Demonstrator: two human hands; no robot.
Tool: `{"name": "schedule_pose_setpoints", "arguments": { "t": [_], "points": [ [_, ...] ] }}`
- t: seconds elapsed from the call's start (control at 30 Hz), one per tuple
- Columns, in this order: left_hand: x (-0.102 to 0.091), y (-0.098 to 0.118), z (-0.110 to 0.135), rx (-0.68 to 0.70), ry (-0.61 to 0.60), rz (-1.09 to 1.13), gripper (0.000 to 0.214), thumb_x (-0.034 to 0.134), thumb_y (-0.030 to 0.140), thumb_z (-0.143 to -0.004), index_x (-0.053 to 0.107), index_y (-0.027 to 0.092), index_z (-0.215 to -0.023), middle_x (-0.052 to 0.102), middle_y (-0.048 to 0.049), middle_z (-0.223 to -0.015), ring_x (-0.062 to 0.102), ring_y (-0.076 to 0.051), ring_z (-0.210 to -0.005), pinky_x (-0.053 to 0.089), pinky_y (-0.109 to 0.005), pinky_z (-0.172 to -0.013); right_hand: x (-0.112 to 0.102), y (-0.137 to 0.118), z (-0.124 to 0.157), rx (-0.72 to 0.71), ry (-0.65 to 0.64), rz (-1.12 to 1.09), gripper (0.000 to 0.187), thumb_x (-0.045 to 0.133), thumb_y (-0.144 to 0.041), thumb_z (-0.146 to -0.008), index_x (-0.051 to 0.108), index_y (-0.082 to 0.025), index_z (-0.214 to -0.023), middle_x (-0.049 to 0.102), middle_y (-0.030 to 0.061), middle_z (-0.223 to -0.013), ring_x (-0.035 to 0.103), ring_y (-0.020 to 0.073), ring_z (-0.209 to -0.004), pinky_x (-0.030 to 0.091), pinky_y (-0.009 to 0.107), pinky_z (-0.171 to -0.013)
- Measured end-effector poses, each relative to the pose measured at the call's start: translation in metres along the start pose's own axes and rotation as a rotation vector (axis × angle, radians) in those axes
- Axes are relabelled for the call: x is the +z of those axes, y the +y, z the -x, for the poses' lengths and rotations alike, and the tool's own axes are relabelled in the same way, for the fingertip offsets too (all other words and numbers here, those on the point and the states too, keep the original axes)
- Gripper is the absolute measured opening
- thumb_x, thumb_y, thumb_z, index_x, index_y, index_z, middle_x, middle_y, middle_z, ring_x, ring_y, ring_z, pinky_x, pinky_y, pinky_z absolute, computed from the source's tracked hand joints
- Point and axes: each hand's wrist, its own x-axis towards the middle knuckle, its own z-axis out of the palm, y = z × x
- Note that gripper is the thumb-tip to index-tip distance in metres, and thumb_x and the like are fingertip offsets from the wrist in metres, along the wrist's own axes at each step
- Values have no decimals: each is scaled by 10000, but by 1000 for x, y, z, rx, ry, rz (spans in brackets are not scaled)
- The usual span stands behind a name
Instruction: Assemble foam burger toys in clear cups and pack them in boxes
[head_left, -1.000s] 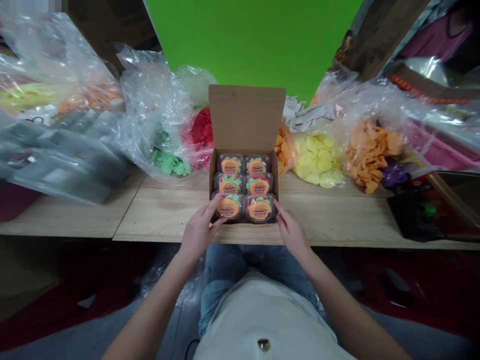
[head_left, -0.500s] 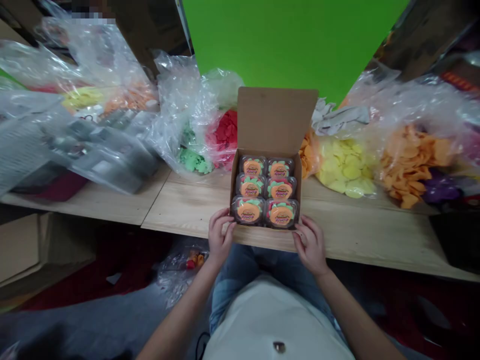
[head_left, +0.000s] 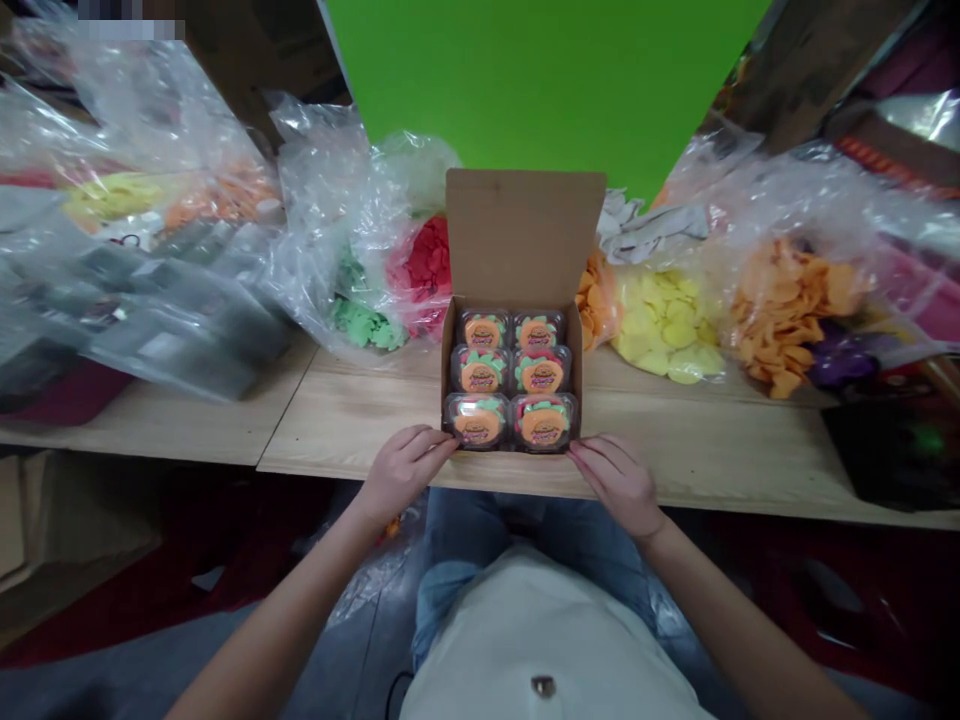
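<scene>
Orange round labels [head_left: 544, 426] with dark lettering sit on clear tubs [head_left: 480, 372] edged in green and pink, inside a brown cardboard box [head_left: 521, 240] between the left hand [head_left: 403, 474] and right hand [head_left: 618, 484]. Beyond the left hand lie red pieces [head_left: 427, 265] and green pieces [head_left: 364, 325]; beyond the right, yellow discs [head_left: 664, 330] and orange chips [head_left: 787, 310]. The table [head_left: 352, 430] shows pale wood grain.

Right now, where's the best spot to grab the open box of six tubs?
Probably low on the side walls of the cardboard box, near the front corners, coming in from left and right. The left hand and right hand are at those corners. The clear tubs fill the tray, leaving no room on top, and the raised lid looks like a weak handle.
</scene>
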Motion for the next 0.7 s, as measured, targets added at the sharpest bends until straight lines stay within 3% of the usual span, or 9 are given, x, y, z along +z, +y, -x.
{"name": "schedule_pose_setpoints", "arguments": {
  "t": [0.3,0.37,0.43,0.5,0.57,0.63,0.7],
  "points": [
    [9,7,1,-47,6,-31,210,519,208,-826,584,215,-1026,634,-58,-932,581,-176,-854,472,-331,-779,5,0,4,94,-18,9,184,510,-243,-839,656,-255,-950,602,71,-980,541,219,-954,462,413,-836],
    [11,13,1,-90,109,-17,240,569,236,-793,555,212,-1032,617,-64,-917,573,-196,-877,474,-348,-780,7,-3,7,100,11,-13,159,524,-240,-824,644,-247,-928,580,78,-1026,518,231,-1012,440,433,-877],
    [12,19,-5,-159,305,-2,373,628,266,-745,506,211,-1093,580,-89,-988,547,-231,-967,465,-386,-825,11,-6,8,156,69,-85,146,517,-246,-823,615,-233,-929,551,92,-1083,489,239,-1074,417,448,-915],
    [12,24,-19,-232,439,33,517,639,298,-733,437,203,-1200,489,-138,-1185,461,-278,-1135,408,-450,-926,18,-8,1,332,225,-215,205,475,-277,-846,551,-217,-1026,506,116,-1172,460,236,-1132,410,452,-931],
    [12,26,-38,-280,391,116,530,543,318,-805,367,199,-1290,329,-155,-1372,323,-296,-1271,316,-491,-1013,28,-7,-11,582,366,-393,325,418,-340,-874,451,-212,-1170,466,126,-1251,448,222,-1165,415,448,-939],
    [15,25,-54,-296,284,238,471,390,305,-882,325,190,-1334,257,-141,-1434,259,-274,-1316,274,-486,-1047,39,-6,-25,782,366,-575,424,381,-414,-884,386,-221,-1261,442,109,-1310,429,208,-1200,387,449,-982],
    [22,21,-61,-305,239,323,453,303,301,-909,315,179,-1345,285,-136,-1429,277,-254,-1312,281,-474,-1049,51,-5,-33,875,275,-695,473,370,-464,-879,389,-232,-1290,434,76,-1340,396,200,-1238,322,450,-1041]
  ]
}}
